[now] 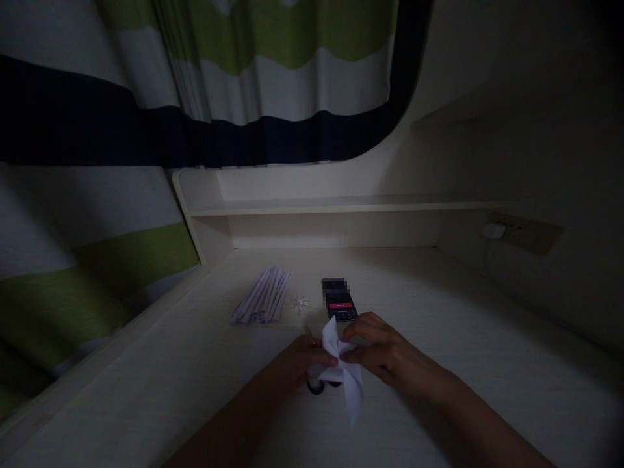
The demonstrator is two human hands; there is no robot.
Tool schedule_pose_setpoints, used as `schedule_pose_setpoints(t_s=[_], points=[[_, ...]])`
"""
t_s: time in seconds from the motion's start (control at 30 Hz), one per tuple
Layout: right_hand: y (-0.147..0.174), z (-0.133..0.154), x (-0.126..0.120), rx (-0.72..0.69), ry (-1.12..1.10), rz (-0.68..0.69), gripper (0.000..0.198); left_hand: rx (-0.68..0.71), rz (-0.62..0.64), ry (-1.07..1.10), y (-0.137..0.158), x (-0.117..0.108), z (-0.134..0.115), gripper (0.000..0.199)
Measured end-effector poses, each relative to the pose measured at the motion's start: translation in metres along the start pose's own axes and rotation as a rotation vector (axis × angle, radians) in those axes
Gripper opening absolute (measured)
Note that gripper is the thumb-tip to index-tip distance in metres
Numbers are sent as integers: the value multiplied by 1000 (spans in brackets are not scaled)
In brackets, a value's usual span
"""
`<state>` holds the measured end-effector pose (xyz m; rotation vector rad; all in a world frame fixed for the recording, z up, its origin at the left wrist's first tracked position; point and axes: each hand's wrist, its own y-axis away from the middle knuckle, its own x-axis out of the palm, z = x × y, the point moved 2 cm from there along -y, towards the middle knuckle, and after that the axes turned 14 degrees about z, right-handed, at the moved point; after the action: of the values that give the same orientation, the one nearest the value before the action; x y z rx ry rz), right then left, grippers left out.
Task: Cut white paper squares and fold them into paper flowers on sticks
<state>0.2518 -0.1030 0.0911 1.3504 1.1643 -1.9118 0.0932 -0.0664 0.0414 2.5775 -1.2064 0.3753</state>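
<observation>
In the head view, the room was dim, its right side lost in shadow; a striped curtain (273,91) hung past the pale desk's (414,286) left edge, and a shelf (331,205) ran above its back edge. The front edge was cut off. Both the left hand (303,359) and right hand (379,348) pinched a white folded paper pinwheel (351,383) over the desk's middle, partly covering dark loops (315,387). Toward the back edge lay a phone (342,311), partly pixelated, small white pieces (302,303) and, nearer the left edge, thin sticks (263,298).
</observation>
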Motion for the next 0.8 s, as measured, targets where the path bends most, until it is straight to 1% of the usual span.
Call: schedule_pose_setpoints(t_s=[0.2, 0.4, 0.5, 0.6, 0.67, 0.7, 0.73, 0.8], points=[[-1, 1, 0, 17, 20, 32, 20, -6, -16, -9, 0, 1, -1, 12], [-2, 2, 0, 22, 7, 34, 21, 15, -48, -2, 2, 4, -3, 10], [-1, 1, 3, 31, -22, 36, 24, 17, -38, -19, 0, 3, -2, 12], [1, -1, 5, 56, -72, 23, 30, 28, -79, -68, -3, -3, 1, 12], [2, -4, 5, 91, -134, -38, 33, 56, -129, -123, -4, -7, 3, 12], [3, -6, 5, 122, -179, -95, 33, 73, -159, -147, -5, -9, 4, 12], [3, -9, 5, 162, -233, -172, 32, 101, -198, -159, -5, -10, 4, 13], [4, -16, 8, 280, -359, -374, 26, 153, -287, -158, -4, -12, 2, 16]])
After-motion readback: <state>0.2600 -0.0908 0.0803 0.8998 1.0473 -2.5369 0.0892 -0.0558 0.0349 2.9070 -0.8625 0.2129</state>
